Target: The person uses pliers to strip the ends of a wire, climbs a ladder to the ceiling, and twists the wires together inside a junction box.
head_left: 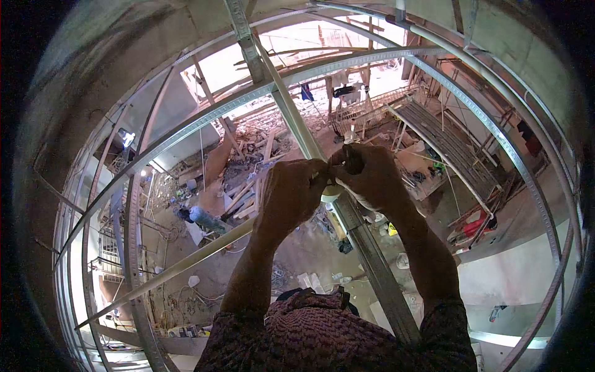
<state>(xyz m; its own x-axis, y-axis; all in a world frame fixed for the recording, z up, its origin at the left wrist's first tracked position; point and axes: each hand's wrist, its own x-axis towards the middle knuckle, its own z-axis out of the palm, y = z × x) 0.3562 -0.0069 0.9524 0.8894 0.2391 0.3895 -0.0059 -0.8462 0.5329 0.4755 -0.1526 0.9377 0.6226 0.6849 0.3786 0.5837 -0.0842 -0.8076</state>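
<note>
My left hand [294,191] and my right hand [377,177] meet at the middle of the view, both closed with fingertips pinched close together. What they pinch is too small and dark to make out. Just under the fingers shows a white rounded fitting [332,193]. It sits along a metal channel [378,263] that runs down toward my body. A pale pipe [186,266] slants up from the lower left and passes behind my left wrist. Beyond the hands, another pale length [297,124] continues upward along the channel's line.
Curved metal framing [180,149] arches around me, with more ribs [505,139] at right. Far below, the floor holds rubble, planks [248,195] and a blue cylinder [207,219]. A slatted platform [443,146] stands at right, near a red item [474,224]. A lamp [144,172] glows at left.
</note>
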